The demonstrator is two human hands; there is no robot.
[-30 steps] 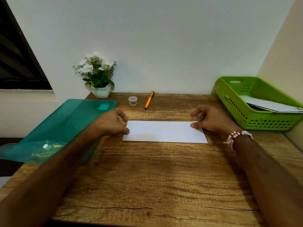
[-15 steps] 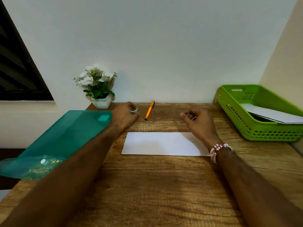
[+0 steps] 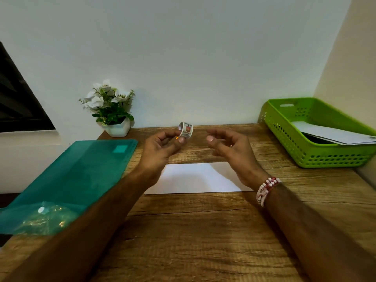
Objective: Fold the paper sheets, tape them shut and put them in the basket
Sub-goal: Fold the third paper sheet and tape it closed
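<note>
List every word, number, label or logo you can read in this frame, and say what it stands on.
None can be read.
On the tape roll pinched by the left hand: a red print, too small and blurred to read.
On the folder: a pale patch, no writing visible.
On the folded sheet and the paper in the basket: nothing visible.

No legible txt, tape roll [image 3: 186, 130] in left hand [image 3: 160, 148] w/ red printed mark, too small to read, pale patch on teal folder [image 3: 81, 174], nothing readable
</note>
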